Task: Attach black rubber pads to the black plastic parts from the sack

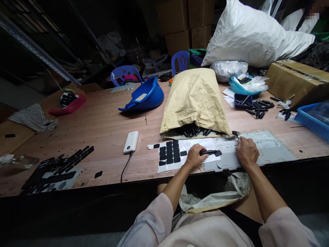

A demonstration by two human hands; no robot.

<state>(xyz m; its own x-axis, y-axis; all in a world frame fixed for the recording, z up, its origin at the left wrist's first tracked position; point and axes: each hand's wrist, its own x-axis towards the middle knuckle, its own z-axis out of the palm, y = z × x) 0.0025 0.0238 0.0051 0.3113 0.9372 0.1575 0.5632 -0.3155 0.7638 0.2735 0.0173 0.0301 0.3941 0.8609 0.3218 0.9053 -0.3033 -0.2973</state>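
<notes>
left hand [196,155]: pinching slim black handle [210,152] | right hand [247,151]: gripping metal spoon-like tool [236,134] | imo: keep handle steady, lined up with the black rounded patch [218,153]

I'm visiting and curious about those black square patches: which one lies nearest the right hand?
The single patch at the tip of the black piece held in the left hand. The other square patches lie farther left, past that hand.

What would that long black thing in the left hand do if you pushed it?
The long black piece might roll, since it looks slim. It's probably stiff, as it sticks out straight past the left hand. It may be light, being small beside that hand.
</notes>
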